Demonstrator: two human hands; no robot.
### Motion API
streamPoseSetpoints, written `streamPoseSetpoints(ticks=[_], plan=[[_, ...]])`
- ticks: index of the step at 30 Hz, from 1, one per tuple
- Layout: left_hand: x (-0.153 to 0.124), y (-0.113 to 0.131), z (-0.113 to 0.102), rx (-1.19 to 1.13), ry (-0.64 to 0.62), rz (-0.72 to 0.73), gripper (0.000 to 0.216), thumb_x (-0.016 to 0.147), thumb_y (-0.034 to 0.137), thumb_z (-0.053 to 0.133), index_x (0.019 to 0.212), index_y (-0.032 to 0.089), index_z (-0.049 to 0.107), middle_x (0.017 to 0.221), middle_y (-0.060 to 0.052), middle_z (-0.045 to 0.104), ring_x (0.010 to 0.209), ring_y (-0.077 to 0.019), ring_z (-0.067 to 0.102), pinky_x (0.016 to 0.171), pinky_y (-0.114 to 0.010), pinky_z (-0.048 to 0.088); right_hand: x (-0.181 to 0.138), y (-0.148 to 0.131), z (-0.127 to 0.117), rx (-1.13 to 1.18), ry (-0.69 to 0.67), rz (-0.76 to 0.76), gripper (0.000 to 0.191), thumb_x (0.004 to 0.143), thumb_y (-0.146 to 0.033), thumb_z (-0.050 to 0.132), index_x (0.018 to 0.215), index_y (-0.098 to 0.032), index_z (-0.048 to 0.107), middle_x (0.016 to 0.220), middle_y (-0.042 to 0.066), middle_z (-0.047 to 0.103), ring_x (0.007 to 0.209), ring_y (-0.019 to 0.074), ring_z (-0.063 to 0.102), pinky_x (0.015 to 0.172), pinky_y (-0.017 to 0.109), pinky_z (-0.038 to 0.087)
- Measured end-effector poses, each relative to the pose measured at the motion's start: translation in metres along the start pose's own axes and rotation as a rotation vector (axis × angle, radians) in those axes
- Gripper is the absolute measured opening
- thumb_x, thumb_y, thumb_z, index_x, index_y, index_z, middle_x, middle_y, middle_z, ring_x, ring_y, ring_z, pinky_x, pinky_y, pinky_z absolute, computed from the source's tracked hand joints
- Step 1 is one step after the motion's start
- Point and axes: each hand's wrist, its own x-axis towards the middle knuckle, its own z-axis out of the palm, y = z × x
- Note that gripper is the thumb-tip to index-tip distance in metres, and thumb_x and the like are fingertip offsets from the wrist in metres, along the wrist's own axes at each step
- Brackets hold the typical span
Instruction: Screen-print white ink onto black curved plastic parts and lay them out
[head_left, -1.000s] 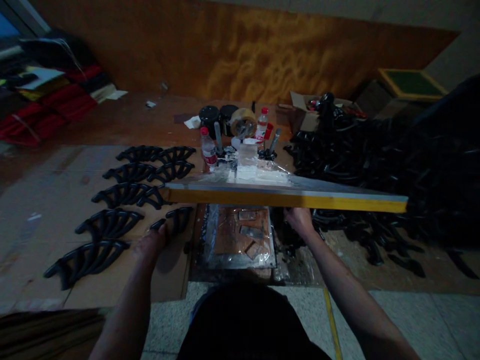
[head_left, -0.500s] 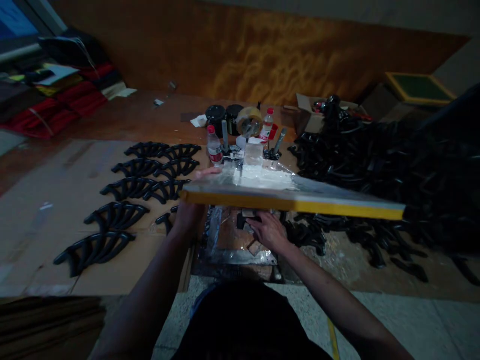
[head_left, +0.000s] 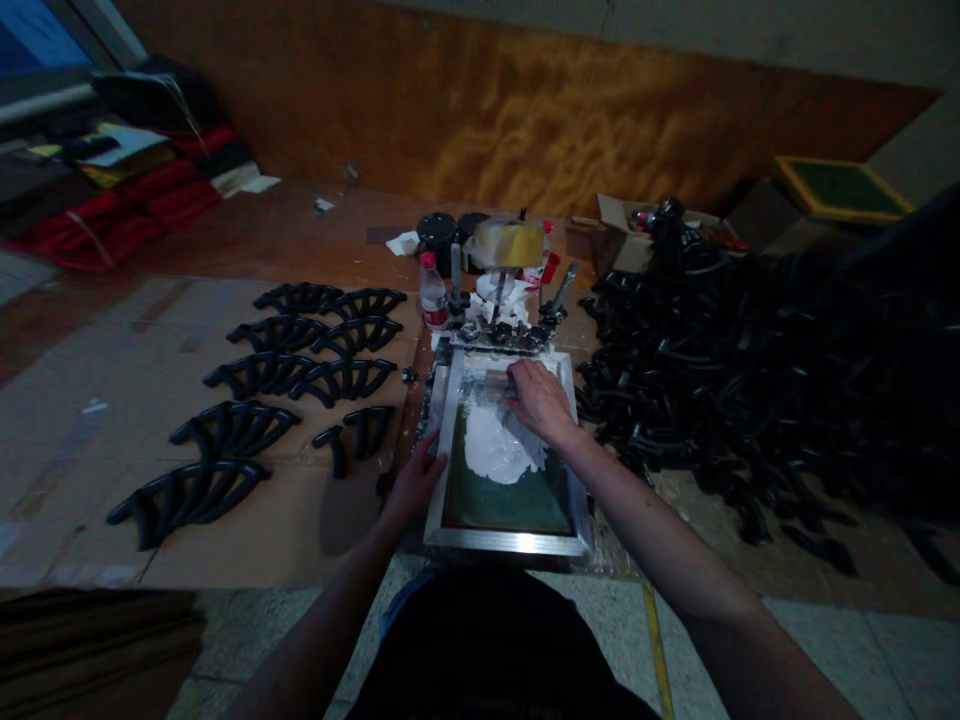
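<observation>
A moment earlier the screen frame (head_left: pixel 510 540) had stood tipped up on its hinge, with my right hand (head_left: pixel 538 402) under it at the taped plate. Now it lay flat at the counter's near edge, so the piece beneath was covered and ready for a pass. My left hand (head_left: pixel 415 483) rested on the frame's left rail, fingers curled loosely over the edge rather than clamped. My right grip was closed around the squeegee (head_left: pixel 491 385) at the far end of the mesh, just above the white ink (head_left: pixel 495 450) pooled inside the frame. Behind the hinge stood two black jars (head_left: pixel 439 232), their contents hidden, a water bottle (head_left: pixel 432 295) and a tape roll (head_left: pixel 510 243). A cardboard box (head_left: pixel 622 240) at the far right held dark parts, beside the black heap (head_left: pixel 750 360). Finished pieces (head_left: pixel 300 380) lay in rows to the left.
</observation>
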Motion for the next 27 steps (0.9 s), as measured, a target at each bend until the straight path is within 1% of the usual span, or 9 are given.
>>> streamPoseSetpoints(ticks=[4, 8, 10, 13, 15, 18, 21, 23, 27], plan=[[0.003, -0.008, 0.0, -0.004, -0.009, 0.0, 0.067, 0.084, 0.048, 0.053, 0.141, 0.015, 0.046, 0.071, 0.0, 0.06, 0.065, -0.0177, 0.058, 0.062, -0.028, 0.045, -0.021, -0.018, 0.013, -0.011, -0.233, -0.071, 0.019, 0.083, -0.018, 0.053, 0.099, -0.018, 0.065, 0.096, 0.01, 0.068, 0.091, 0.0239, 0.06, 0.078, 0.031, 0.045], [0.004, -0.011, 0.001, 0.01, -0.005, 0.008, 0.066, 0.085, 0.048, 0.052, 0.141, 0.014, 0.045, 0.073, -0.001, 0.06, 0.068, -0.0185, 0.058, 0.063, -0.029, 0.045, -0.058, -0.011, 0.003, 0.07, -0.325, -0.408, 0.024, 0.076, -0.01, 0.054, 0.097, -0.016, 0.064, 0.098, 0.01, 0.068, 0.096, 0.0233, 0.058, 0.083, 0.031, 0.043], [0.004, -0.011, 0.002, 0.021, 0.002, -0.001, 0.066, 0.085, 0.048, 0.051, 0.141, 0.014, 0.045, 0.072, 0.0, 0.058, 0.068, -0.0181, 0.057, 0.064, -0.029, 0.045, -0.062, -0.007, -0.004, 0.13, -0.355, -0.49, 0.022, 0.074, -0.009, 0.055, 0.091, -0.019, 0.065, 0.093, 0.006, 0.069, 0.091, 0.0217, 0.059, 0.082, 0.03, 0.043], [0.002, -0.007, 0.001, -0.024, -0.008, -0.01, 0.064, 0.085, 0.047, 0.051, 0.14, 0.015, 0.046, 0.076, -0.001, 0.061, 0.071, -0.0181, 0.059, 0.066, -0.029, 0.046, -0.056, -0.008, -0.001, 0.14, -0.281, -0.399, 0.014, 0.077, -0.012, 0.055, 0.083, -0.02, 0.064, 0.083, 0.004, 0.068, 0.086, 0.0211, 0.058, 0.077, 0.03, 0.042], [0.0, -0.005, 0.001, -0.058, -0.015, -0.018, 0.065, 0.085, 0.048, 0.052, 0.14, 0.015, 0.046, 0.078, -0.001, 0.062, 0.071, -0.018, 0.059, 0.066, -0.029, 0.046, -0.059, -0.011, 0.01, 0.101, -0.191, -0.334, 0.015, 0.08, -0.013, 0.054, 0.089, -0.019, 0.065, 0.088, 0.007, 0.068, 0.088, 0.0231, 0.058, 0.077, 0.032, 0.042], [-0.001, -0.004, 0.002, -0.043, 0.0, -0.026, 0.066, 0.084, 0.048, 0.053, 0.139, 0.014, 0.046, 0.073, 0.001, 0.059, 0.067, -0.0172, 0.057, 0.063, -0.028, 0.044, -0.075, -0.014, 0.024, 0.115, -0.154, -0.401, 0.027, 0.078, -0.01, 0.055, 0.103, -0.016, 0.064, 0.101, 0.011, 0.068, 0.093, 0.0249, 0.057, 0.079, 0.034, 0.043], [0.0, -0.002, 0.001, -0.042, 0.004, -0.026, 0.066, 0.082, 0.049, 0.054, 0.138, 0.013, 0.048, 0.069, 0.002, 0.057, 0.064, -0.0164, 0.056, 0.06, -0.027, 0.043, -0.079, -0.014, 0.021, 0.175, -0.205, -0.429, 0.026, 0.078, -0.011, 0.056, 0.1, -0.019, 0.065, 0.095, 0.008, 0.069, 0.09, 0.0231, 0.059, 0.079, 0.032, 0.043], [-0.001, 0.001, -0.001, -0.06, -0.006, -0.04, 0.069, 0.08, 0.05, 0.056, 0.138, 0.013, 0.048, 0.067, 0.002, 0.057, 0.059, -0.0153, 0.054, 0.056, -0.026, 0.042, -0.062, -0.015, 0.011, 0.179, -0.196, -0.331, 0.026, 0.081, -0.014, 0.055, 0.104, -0.021, 0.066, 0.094, 0.006, 0.069, 0.092, 0.0219, 0.06, 0.078, 0.03, 0.044], [-0.009, 0.025, -0.012, -0.133, -0.039, -0.061, 0.076, 0.078, 0.05, 0.06, 0.143, 0.014, 0.042, 0.071, 0.0, 0.063, 0.058, -0.0159, 0.057, 0.055, -0.027, 0.045, -0.006, -0.008, -0.014, 0.127, -0.076, -0.092, 0.048, 0.088, -0.026, 0.056, 0.135, -0.025, 0.053, 0.11, 0.007, 0.067, 0.098, 0.0232, 0.061, 0.077, 0.03, 0.045]])
